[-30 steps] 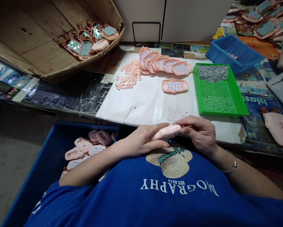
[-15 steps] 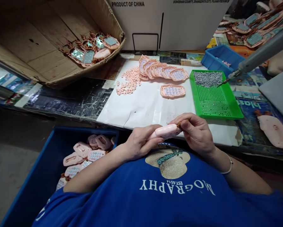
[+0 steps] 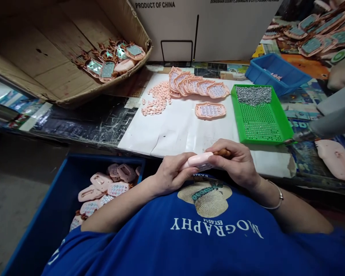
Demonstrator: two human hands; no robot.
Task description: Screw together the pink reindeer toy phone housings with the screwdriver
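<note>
Pink plastic forms the toy [image 3: 199,159], held low in front of the blue shirt [image 3: 149,237], seemingly for steadiness. Fingers of the left hand [image 3: 170,172] clamp its nine-o'clock end; those of the right hand [image 3: 238,159] clamp its three-o'clock end, beside the brown top [image 3: 224,153]. Screws [image 3: 254,95] fill part of a green tray [image 3: 284,119] at two o'clock on the surface [image 3: 91,120], probably for easy reach.

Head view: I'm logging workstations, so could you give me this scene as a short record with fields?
Left hand: holds one end of a glossy pale-pink plastic case
Right hand: grips the case near its brown plastic end
Green rectangular plastic tray: small silvery metal pieces heaped at far end
Grey cylindrical tool: tip near tray's near right corner
Blue plastic bin: pink plastic pieces inside
</note>
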